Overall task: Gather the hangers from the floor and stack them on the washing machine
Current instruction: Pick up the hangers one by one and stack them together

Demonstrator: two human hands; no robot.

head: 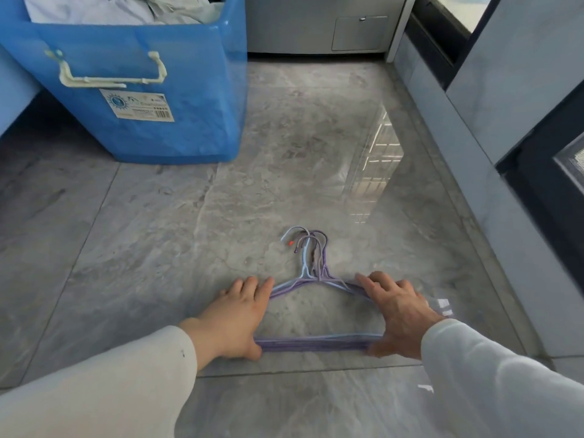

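Squaring a bundle of purple and blue wire hangers point(319, 341) flat on the tiled floor point(158, 235), left hand point(235, 319) and right hand point(399, 317) each closed over one end; next, lift together toward the washing machine point(316, 23).

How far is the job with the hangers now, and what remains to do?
Done: the hangers lie in one neat pile, hooks together. In hand: the left hand and right hand press on the two ends of the pile, which is not yet lifted from the floor. Left: to close a grip, lift the pile and set it on the washing machine, whose top is not in view.
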